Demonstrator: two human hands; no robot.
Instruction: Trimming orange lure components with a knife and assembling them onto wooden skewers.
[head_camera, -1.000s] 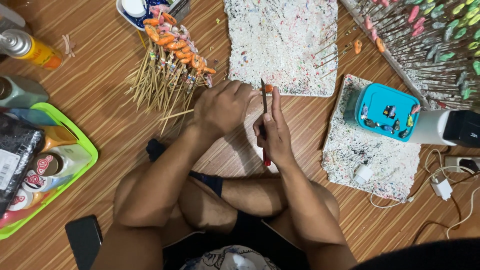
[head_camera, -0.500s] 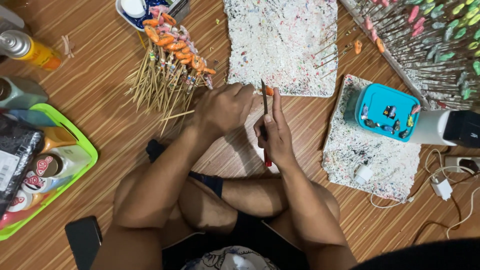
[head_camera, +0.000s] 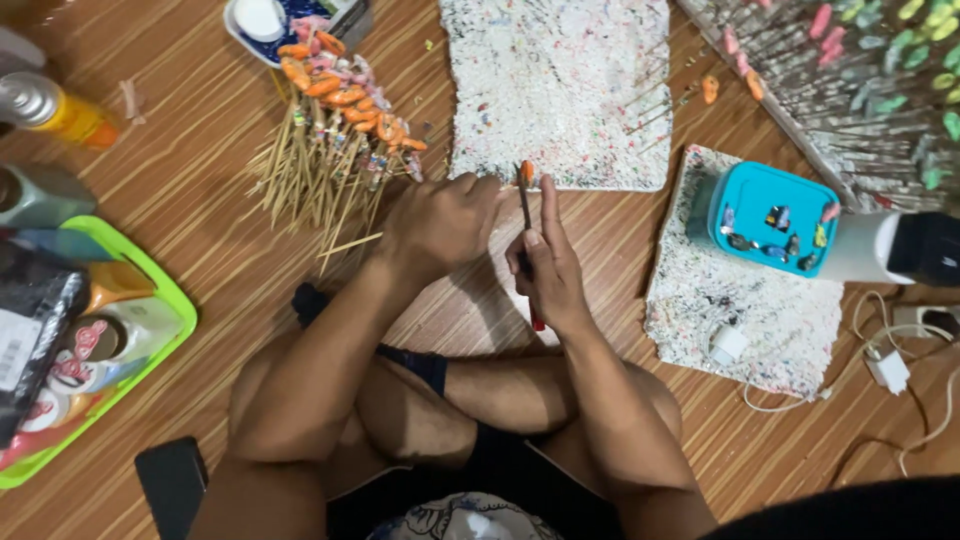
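Note:
I sit cross-legged on a wooden floor. My left hand (head_camera: 445, 222) is closed around something small that meets an orange lure-shaped piece (head_camera: 526, 172) on a thin stick. My right hand (head_camera: 545, 262) grips a slim brush with a red handle end (head_camera: 537, 322), its tip pointing up at the orange piece. Left of my hands lies a pile of bamboo skewers (head_camera: 320, 170) tipped with orange painted pieces. A paint-speckled white foam slab (head_camera: 560, 90) lies just beyond my hands.
A second speckled foam slab (head_camera: 740, 300) at right carries a turquoise box (head_camera: 770, 215) of small items. Rows of coloured pieces on sticks (head_camera: 860, 70) fill the top right. A green tray (head_camera: 170, 340) with jars, spray cans (head_camera: 50, 110), a phone (head_camera: 170, 485), and chargers (head_camera: 885, 370) lie around.
Both hands stay together at the orange piece; the brush has shifted only slightly.

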